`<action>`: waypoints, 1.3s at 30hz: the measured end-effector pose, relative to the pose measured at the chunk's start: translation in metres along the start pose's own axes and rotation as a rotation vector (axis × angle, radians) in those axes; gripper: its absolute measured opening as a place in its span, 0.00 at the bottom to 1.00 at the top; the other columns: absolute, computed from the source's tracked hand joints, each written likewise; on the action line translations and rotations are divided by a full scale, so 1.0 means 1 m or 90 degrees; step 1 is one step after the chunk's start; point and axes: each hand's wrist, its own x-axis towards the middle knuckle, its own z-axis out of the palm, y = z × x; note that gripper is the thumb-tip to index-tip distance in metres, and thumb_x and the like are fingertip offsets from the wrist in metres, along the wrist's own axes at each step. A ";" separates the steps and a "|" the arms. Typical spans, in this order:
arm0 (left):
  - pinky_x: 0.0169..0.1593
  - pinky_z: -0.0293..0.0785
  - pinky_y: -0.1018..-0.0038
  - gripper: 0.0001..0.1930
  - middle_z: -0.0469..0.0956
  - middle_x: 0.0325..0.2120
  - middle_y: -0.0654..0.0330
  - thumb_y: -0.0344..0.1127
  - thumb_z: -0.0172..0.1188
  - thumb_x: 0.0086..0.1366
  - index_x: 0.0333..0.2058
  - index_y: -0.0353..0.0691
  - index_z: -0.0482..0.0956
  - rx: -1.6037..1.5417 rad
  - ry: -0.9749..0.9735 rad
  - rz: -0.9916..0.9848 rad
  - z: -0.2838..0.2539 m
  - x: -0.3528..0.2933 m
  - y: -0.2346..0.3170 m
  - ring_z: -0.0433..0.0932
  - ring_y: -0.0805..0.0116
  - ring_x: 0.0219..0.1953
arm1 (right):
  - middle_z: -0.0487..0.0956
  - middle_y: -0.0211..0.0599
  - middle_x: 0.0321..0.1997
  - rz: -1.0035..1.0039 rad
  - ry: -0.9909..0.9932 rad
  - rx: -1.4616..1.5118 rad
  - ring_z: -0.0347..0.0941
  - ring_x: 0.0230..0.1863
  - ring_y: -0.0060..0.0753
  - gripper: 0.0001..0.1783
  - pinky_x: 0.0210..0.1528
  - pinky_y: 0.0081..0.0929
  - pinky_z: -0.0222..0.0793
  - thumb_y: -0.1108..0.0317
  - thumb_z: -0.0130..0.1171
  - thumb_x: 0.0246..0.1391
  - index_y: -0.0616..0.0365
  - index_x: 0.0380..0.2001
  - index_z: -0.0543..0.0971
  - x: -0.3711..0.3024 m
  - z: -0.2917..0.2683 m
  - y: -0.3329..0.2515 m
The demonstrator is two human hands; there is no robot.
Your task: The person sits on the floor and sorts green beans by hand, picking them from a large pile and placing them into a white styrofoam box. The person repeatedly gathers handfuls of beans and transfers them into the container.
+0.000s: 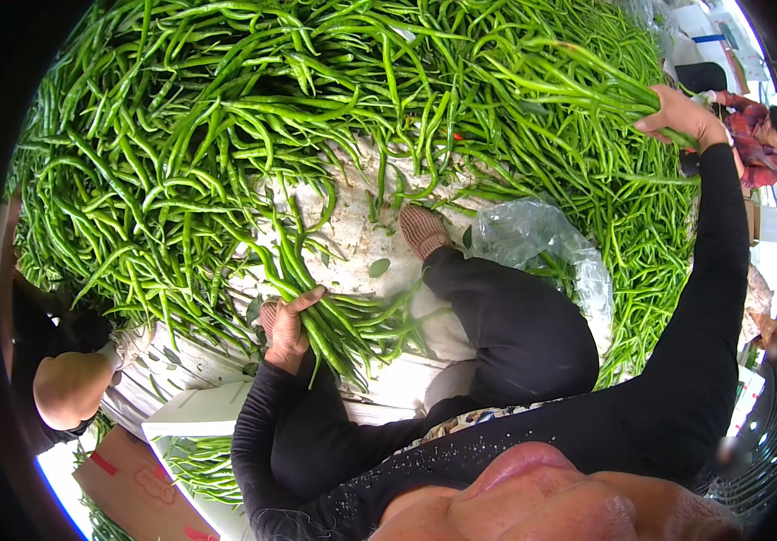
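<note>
My left hand (288, 335) is closed around a bunch of long green chili peppers (336, 335), which fan out to the right over my lap and the pale sheet (366, 239). Off to the far right, with my arm stretched out, my right hand (684, 119) grips a second bunch of green chili peppers (597, 88). Their tips point left above the big heap of green chili peppers (163, 153). Parts of some fingers are hidden behind the peppers on both sides.
A crumpled clear plastic bag (537, 233) lies beside my bent knee. At the lower left stand a white box (197, 410) holding peppers and a brown cardboard box (131, 482). Another person's knee (73, 388) shows at left. Red cloth (749, 140) is at far right.
</note>
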 end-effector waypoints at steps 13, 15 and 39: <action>0.42 0.78 0.67 0.12 0.79 0.33 0.55 0.24 0.62 0.55 0.39 0.32 0.75 -0.053 -0.005 0.010 -0.019 -0.005 0.006 0.79 0.63 0.35 | 0.76 0.30 0.24 -0.190 -0.301 0.379 0.69 0.20 0.19 0.11 0.22 0.20 0.65 0.73 0.66 0.46 0.61 0.34 0.76 0.176 0.315 -0.018; 0.41 0.80 0.66 0.12 0.79 0.32 0.56 0.24 0.62 0.54 0.38 0.33 0.74 -0.072 -0.001 0.030 -0.026 -0.003 0.000 0.79 0.64 0.34 | 0.76 0.30 0.24 -0.173 -0.362 0.397 0.70 0.22 0.19 0.09 0.23 0.20 0.67 0.73 0.65 0.47 0.60 0.32 0.76 0.179 0.332 -0.017; 0.50 0.75 0.58 0.23 0.77 0.42 0.49 0.26 0.60 0.55 0.51 0.29 0.69 -0.228 -0.277 0.016 0.002 0.047 0.017 0.79 0.55 0.42 | 0.76 0.40 0.28 -0.164 -0.716 0.689 0.71 0.22 0.30 0.16 0.23 0.26 0.68 0.63 0.62 0.54 0.59 0.42 0.72 0.086 0.418 -0.137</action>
